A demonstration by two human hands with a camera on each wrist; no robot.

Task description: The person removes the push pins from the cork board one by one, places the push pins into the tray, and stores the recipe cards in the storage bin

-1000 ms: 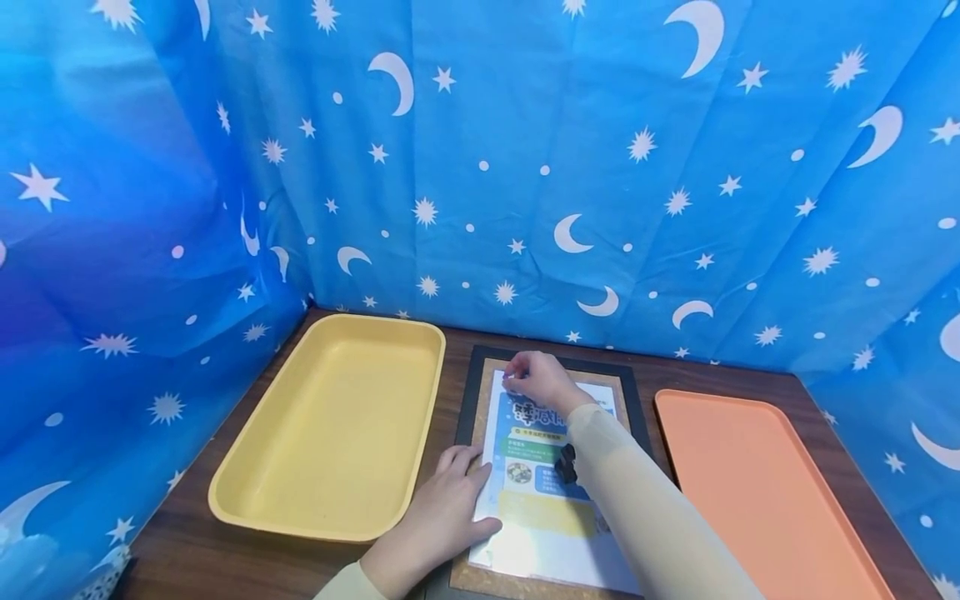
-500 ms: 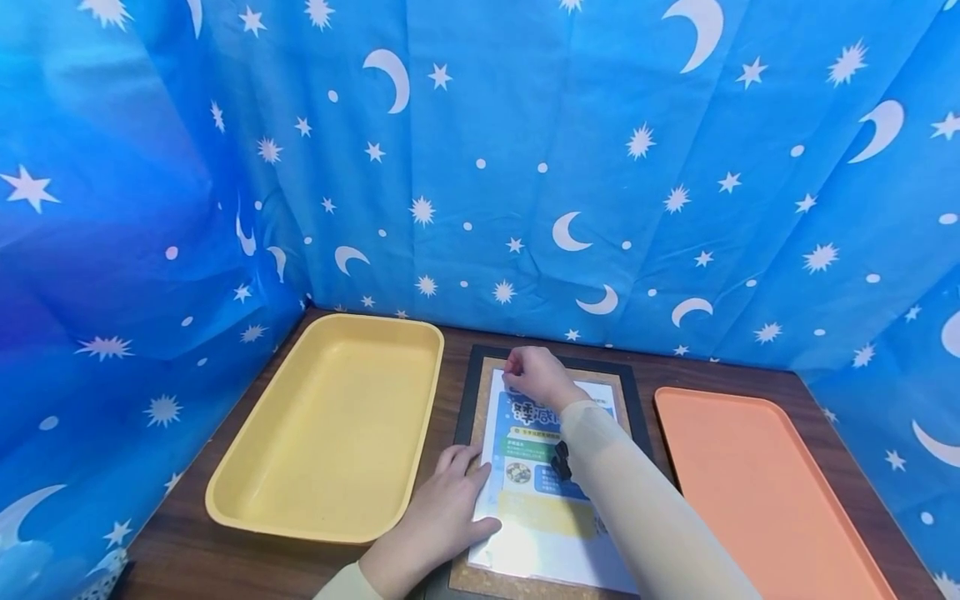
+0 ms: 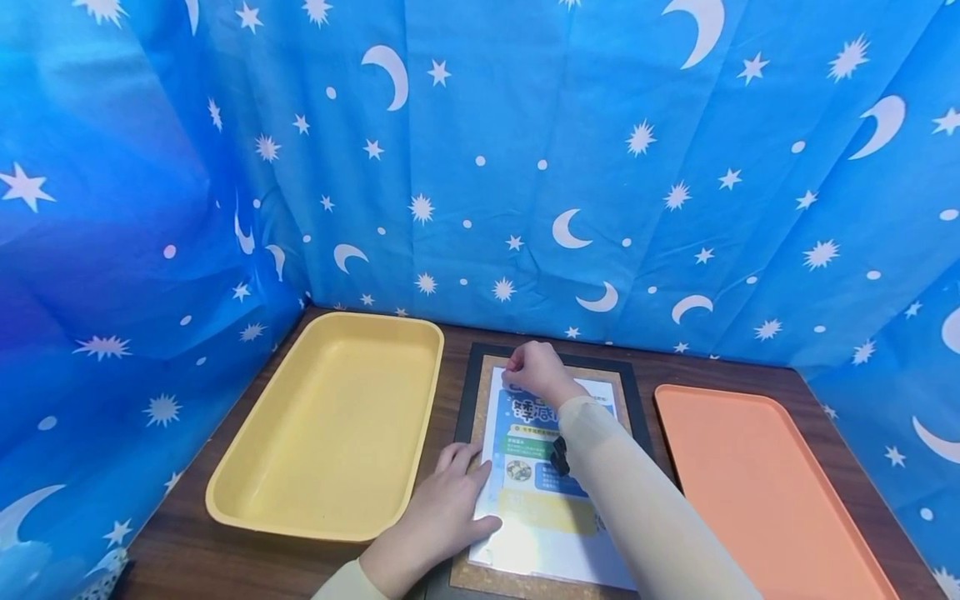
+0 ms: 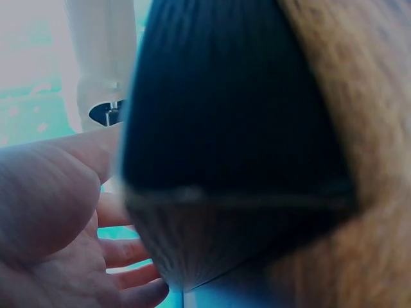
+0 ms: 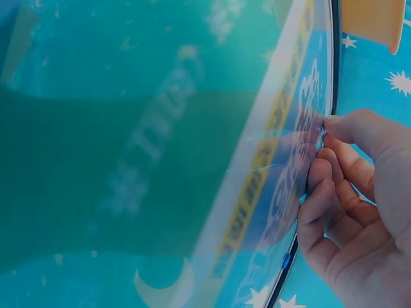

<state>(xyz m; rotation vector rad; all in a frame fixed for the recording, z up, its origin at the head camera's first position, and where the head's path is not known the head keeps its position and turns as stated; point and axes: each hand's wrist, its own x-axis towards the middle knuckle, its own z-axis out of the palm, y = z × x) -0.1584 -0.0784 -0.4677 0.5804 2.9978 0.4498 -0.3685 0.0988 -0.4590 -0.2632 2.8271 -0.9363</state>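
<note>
A printed sheet (image 3: 547,510) with a glossy surface lies on a cork board (image 3: 480,575) with a black frame (image 3: 641,421). With its fingers spread, my left hand (image 3: 442,508) rests on the sheet's lower left edge and the frame. My right hand (image 3: 542,372) is at the sheet's top left corner. There its thumb and fingertips pinch a small purplish push pin (image 5: 323,129), mostly hidden by the fingers. Farther along the sheet's top edge, a small blue pin head (image 5: 286,260) shows in the right wrist view. My right forearm covers part of the print.
To the left stands a deep yellow tray (image 3: 437,400). On the right lies a flat orange tray (image 3: 738,467). Both are on the dark wooden table (image 3: 180,558). Behind and at the sides hangs a blue curtain (image 3: 480,200) with moons and stars.
My right hand stays at the top left corner and has turned slightly, its wrist shifting a little left. My left hand keeps its place. The head view has shifted slightly.
</note>
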